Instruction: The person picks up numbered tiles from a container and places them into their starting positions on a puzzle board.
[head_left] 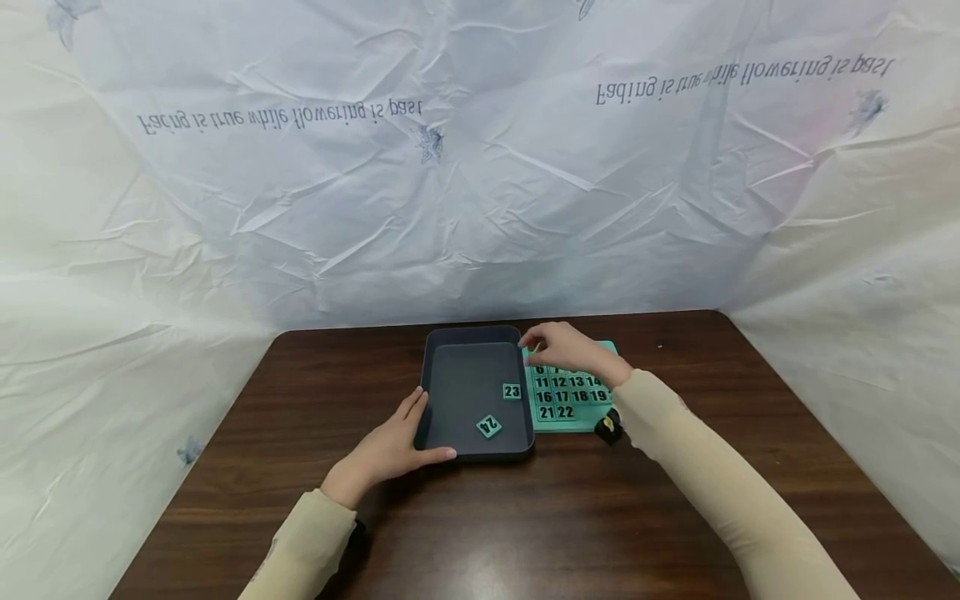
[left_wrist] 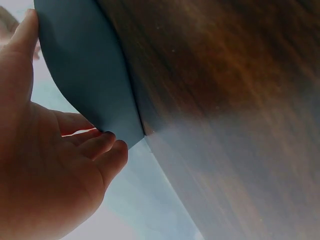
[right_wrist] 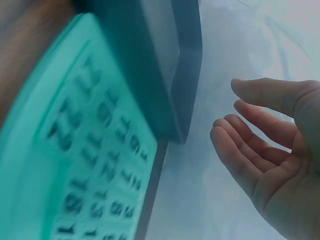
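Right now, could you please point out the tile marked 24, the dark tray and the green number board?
tile marked 24 point(head_left: 489, 426): head view, its face.
dark tray point(head_left: 467, 337): head view, far rim.
green number board point(head_left: 567, 426): head view, near edge.

Dark tray point(head_left: 438, 392) and green number board point(head_left: 581, 415) stand touching at table point(head_left: 600, 517) centre, no gap between. Tray interior open apart from tiles 23 point(head_left: 512, 391) and 24 point(head_left: 489, 426). Bare table lies near, left and right; wrinkled sheeting point(head_left: 480, 208) closes the far edge.

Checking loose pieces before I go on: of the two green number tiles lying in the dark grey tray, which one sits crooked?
The green number tile marked 24, near the dark grey tray's front wall, lies rotated; tile 23 sits square.
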